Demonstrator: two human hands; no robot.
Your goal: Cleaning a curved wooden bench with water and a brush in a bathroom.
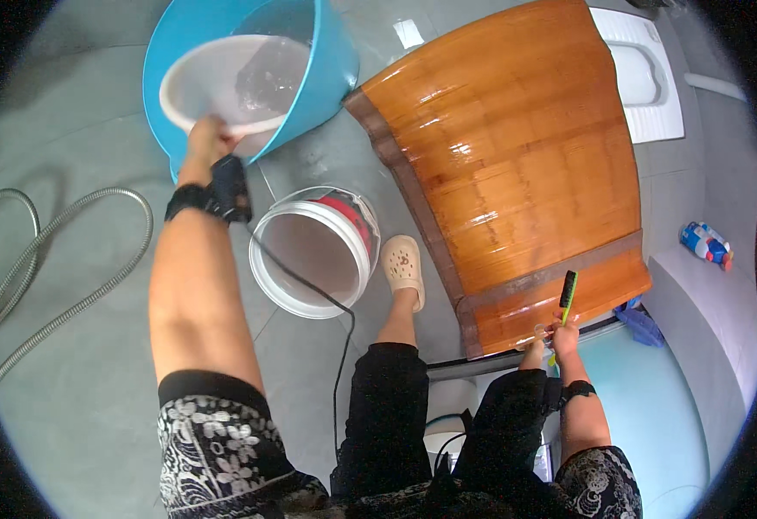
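Note:
My left hand point(209, 140) grips the near rim of a white basin point(190, 78), which is tilted inside a large blue tub point(331, 82). Some clear water shows in the basin. Down at the right, my right hand point(566, 334) is closed around a green brush point(569, 298), its black bristles pointing up and away from me. That hand is beside the near edge of a wet, shiny bamboo mat point(517, 147) with brown cloth borders. The mat bulges upward, and what supports it is hidden.
A white bucket point(266, 281) with a wire handle stands near my foot in a beige clog point(403, 272). A metal shower hose point(106, 298) loops across the grey floor at left. A white squat toilet point(668, 86) and a blue-and-white bottle point(704, 244) are at right.

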